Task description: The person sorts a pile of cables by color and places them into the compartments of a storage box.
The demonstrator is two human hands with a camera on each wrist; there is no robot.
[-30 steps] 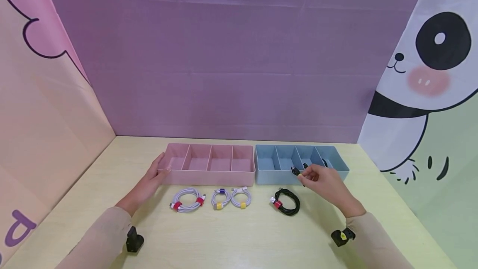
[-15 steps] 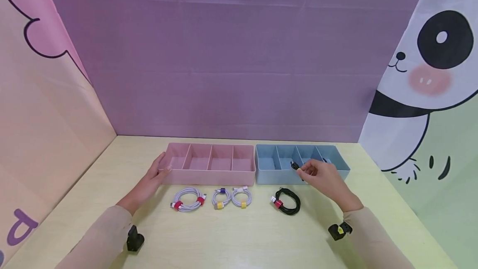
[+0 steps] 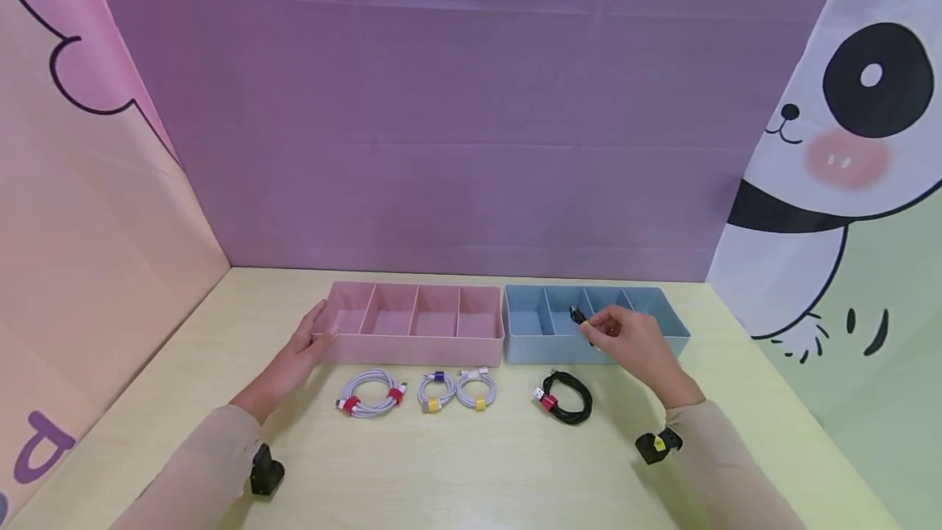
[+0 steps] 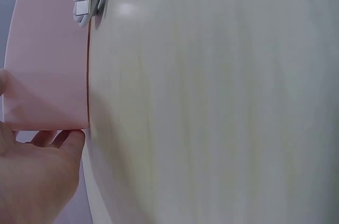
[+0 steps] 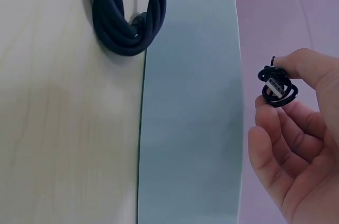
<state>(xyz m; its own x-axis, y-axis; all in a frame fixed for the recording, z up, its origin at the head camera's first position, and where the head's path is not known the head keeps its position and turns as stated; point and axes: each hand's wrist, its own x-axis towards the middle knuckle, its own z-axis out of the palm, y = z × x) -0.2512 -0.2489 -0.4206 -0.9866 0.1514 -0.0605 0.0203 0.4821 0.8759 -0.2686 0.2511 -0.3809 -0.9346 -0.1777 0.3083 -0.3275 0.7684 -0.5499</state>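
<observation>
My left hand holds the left end of the pink divided box, thumb at the rim and fingers against the end wall. Between thumb and fingertips my right hand pinches a small coiled black USB cable. It is raised above the blue divided box, in front of its middle compartments. In the right wrist view the cable's metal USB plug faces the camera. The right hand hides part of the blue box's right compartments.
In front of the boxes lie a white coiled cable with red straps, two smaller white cables with yellow straps, and a black coiled cable with a red strap. A purple backdrop stands behind the table.
My right hand has moved slightly left and upward with the black USB cable, over the blue box. My left hand and the cables on the table have stayed put.
</observation>
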